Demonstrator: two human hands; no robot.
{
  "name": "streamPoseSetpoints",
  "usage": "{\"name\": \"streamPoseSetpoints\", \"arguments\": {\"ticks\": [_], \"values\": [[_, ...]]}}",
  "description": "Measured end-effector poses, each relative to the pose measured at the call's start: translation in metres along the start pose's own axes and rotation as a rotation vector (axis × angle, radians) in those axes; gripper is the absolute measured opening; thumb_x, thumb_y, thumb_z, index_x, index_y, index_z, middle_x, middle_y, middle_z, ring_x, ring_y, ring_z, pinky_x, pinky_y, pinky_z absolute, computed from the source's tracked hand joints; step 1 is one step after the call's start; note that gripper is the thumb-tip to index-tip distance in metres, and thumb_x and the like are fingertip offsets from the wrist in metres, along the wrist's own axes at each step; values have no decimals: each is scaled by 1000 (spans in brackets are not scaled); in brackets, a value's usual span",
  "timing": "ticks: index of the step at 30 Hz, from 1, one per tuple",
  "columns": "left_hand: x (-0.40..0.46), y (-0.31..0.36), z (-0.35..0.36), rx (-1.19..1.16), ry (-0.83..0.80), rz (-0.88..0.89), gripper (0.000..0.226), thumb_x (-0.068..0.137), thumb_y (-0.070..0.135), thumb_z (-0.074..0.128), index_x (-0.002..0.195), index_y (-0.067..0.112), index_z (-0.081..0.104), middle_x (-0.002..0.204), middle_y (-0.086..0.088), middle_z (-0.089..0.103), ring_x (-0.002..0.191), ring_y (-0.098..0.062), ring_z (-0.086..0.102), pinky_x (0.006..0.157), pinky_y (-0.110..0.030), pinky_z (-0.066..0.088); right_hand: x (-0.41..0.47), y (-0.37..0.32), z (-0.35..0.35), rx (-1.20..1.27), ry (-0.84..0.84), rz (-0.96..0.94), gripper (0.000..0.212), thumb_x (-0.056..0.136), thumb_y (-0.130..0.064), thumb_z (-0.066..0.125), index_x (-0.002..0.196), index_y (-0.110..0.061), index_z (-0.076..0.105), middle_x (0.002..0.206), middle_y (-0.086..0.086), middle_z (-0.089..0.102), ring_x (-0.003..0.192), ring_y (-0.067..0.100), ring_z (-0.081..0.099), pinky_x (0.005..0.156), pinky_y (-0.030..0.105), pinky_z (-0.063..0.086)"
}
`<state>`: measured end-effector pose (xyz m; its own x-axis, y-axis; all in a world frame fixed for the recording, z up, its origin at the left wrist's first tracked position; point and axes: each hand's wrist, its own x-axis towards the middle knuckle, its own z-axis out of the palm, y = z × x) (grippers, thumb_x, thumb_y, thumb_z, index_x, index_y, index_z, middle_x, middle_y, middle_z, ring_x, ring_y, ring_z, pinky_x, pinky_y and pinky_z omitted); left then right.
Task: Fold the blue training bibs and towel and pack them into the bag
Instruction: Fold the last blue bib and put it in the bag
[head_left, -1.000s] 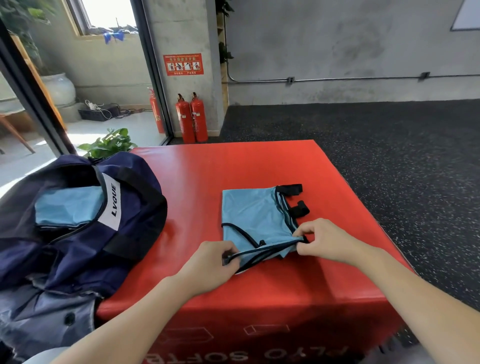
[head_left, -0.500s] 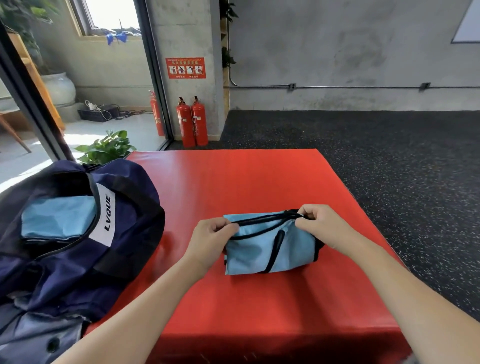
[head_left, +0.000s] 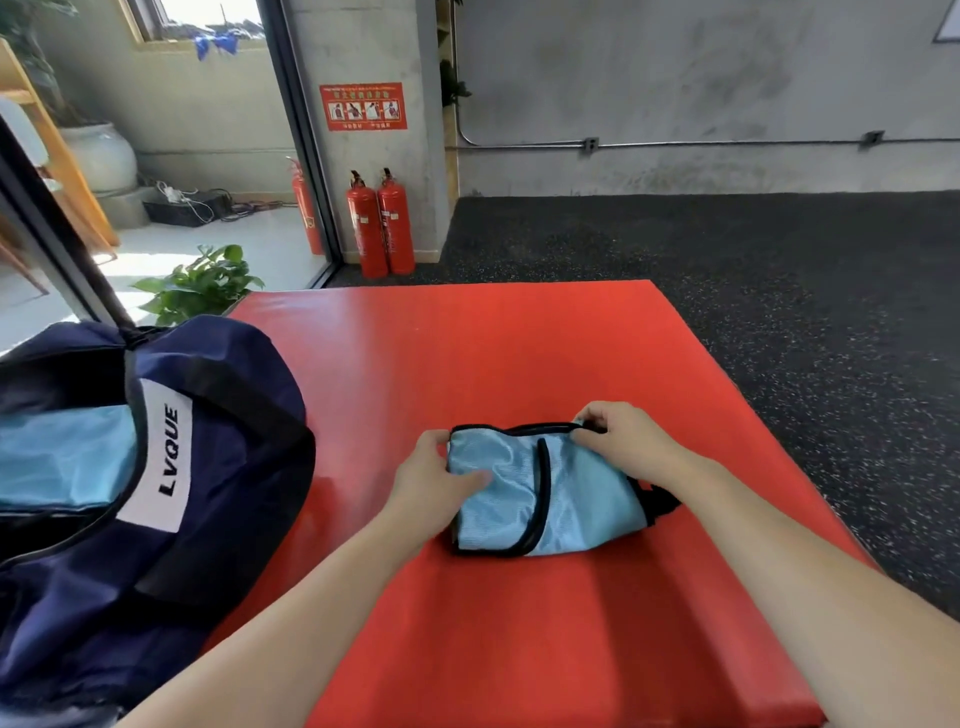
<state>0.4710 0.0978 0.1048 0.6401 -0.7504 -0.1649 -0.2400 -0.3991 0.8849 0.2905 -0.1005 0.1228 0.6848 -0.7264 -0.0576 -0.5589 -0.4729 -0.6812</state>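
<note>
A gym: speckled rubber floor (head_left: 727, 270) at 1 o'clock, red padded box (head_left: 519, 364) underfoot, 2 fire extinguishers (head_left: 381, 223) at 11 o'clock.

From the head camera I see a folded light-blue mesh bib with black trim (head_left: 545, 493) lying on a red padded vinyl block (head_left: 519, 364). My left hand (head_left: 431, 486) grips its left edge, thumb on top; my right hand (head_left: 623, 447) pinches its far right corner. A navy fabric duffel bag (head_left: 208, 467) sits open just left, light-blue folded cloth (head_left: 62, 457) inside.
</note>
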Motion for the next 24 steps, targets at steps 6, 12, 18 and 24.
{"name": "streamPoseSetpoints", "arguments": {"ticks": [6, 12, 18, 24], "values": [[2, -6, -2, 140, 120, 75, 40, 92, 17, 64, 129, 27, 51, 81, -2, 68, 54, -16, 62, 49, -27, 51, 1, 1, 7, -100, 106, -50, 28, 96, -40, 64, 119, -24, 65, 112, -9, 67, 106, 13, 61, 84, 27, 46], [0, 0, -4, 653, 259, 246, 47, 93, 26, 58, 138, 30, 45, 117, 5, 59, 105, -23, 62, 85, -38, 51, -31, -22, 6, -329, 280, -201, 29, 97, -43, 59, 120, -25, 60, 117, -11, 62, 113, 16, 53, 94, 35, 47], [26, 0, -5, 754, -43, 569, 29, 99, 30, 54, 127, 34, 63, 147, 7, 42, 144, -15, 25, 112, -40, 25, -73, -34, 31, -231, -31, -4, 34, 89, -61, 59, 81, -28, 59, 74, -8, 64, 68, 7, 61, 65, 33, 52], [23, -3, -13, 727, -102, 500, 25, 100, 37, 50, 119, 40, 66, 109, 18, 54, 115, -11, 48, 96, -34, 28, -75, -6, 28, -310, -33, -20, 42, 90, -71, 47, 86, -30, 55, 81, -10, 61, 76, 9, 58, 63, 31, 43]]}}
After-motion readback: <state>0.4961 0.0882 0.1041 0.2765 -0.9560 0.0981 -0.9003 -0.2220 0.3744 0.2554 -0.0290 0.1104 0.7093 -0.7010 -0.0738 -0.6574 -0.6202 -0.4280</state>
